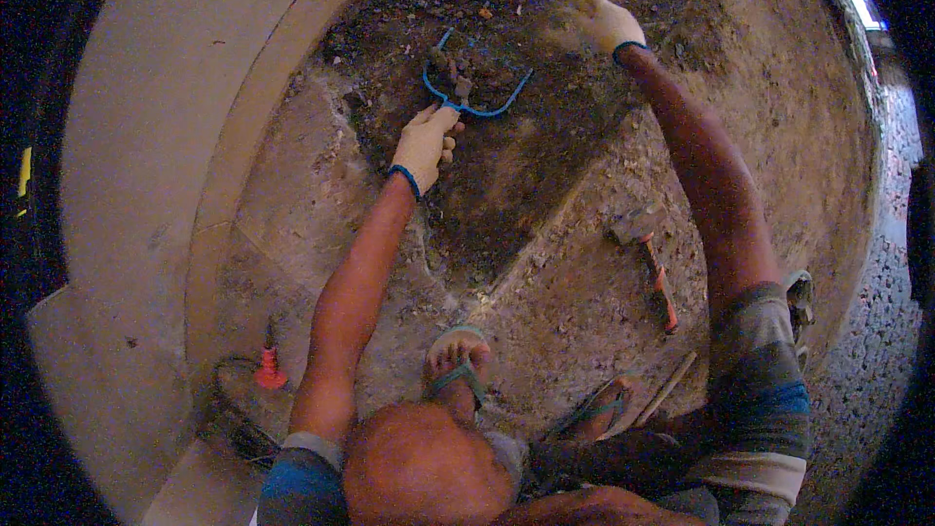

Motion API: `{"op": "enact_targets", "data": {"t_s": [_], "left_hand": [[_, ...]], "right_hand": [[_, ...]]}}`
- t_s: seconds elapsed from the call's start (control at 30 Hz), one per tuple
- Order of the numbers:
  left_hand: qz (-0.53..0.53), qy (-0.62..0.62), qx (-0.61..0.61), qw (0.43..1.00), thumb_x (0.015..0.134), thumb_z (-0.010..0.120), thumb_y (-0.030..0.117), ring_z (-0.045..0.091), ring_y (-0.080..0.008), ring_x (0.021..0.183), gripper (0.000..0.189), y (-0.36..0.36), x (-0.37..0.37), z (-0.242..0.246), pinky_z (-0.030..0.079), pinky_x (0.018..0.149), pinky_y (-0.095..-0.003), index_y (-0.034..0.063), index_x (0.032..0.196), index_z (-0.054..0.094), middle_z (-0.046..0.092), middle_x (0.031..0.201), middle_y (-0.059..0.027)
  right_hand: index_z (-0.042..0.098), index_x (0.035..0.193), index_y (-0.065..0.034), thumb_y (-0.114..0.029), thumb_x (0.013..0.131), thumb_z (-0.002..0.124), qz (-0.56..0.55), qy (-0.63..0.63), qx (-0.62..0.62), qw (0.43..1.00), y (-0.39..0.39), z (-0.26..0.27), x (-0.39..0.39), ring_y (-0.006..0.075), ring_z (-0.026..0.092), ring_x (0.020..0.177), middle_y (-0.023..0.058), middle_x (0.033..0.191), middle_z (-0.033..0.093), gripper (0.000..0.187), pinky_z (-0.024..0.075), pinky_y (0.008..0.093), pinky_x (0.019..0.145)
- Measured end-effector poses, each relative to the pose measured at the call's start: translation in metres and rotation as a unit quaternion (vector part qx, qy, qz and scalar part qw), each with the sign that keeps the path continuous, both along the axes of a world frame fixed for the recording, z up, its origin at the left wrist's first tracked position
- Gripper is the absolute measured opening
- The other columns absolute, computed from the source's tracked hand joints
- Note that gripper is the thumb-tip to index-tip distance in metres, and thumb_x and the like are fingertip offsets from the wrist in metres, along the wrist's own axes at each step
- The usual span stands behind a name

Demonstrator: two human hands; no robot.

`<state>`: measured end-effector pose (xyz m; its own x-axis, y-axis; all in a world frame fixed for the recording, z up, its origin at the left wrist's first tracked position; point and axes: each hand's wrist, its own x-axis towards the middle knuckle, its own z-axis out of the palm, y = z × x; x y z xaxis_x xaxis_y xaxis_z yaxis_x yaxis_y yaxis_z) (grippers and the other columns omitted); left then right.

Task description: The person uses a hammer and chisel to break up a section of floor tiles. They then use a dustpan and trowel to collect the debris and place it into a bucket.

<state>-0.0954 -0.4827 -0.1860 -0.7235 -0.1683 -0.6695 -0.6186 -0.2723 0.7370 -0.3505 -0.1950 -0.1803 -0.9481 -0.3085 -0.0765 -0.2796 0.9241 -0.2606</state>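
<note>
My left hand (425,145), in a cream knitted work glove with a blue cuff, grips the stem of a blue forked or hoop-shaped implement (488,113). Its two curved arms spread away from me over the dark soil, and small stones (462,86) show between them. Whether it is a scoop frame or a pronged tool cannot be made out. My right hand (612,22), gloved alike, reaches to the far side of the dug earth (504,190). Its fingers are blurred against the soil, so any hold there is unclear.
A club hammer (659,270) with an orange and black handle lies right of the hollow. A chisel with a red hand guard (270,369) is at lower left, near a dark container (237,416). A pale wall (168,66) curves along the left. My sandalled foot (459,361) stands near the hollow's tip.
</note>
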Motion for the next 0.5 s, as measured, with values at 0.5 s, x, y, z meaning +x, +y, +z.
{"op": "enact_targets", "data": {"t_s": [0.5], "left_hand": [[0.043,0.034,0.047,0.997,0.099,0.071,0.029,0.044,-0.0038,0.060,0.024,0.007,0.006,0.003,0.036,0.049,-0.0221,0.0155,0.118,0.063,0.062,0.092,0.0013]], "right_hand": [[0.050,0.135,-0.0143,-0.028,0.102,0.057,0.153,-0.079,-0.025,0.985,-0.034,0.069,0.184,0.0417,0.074,0.086,0.0199,0.099,0.073,0.036,0.0592,0.0575,0.067]]}}
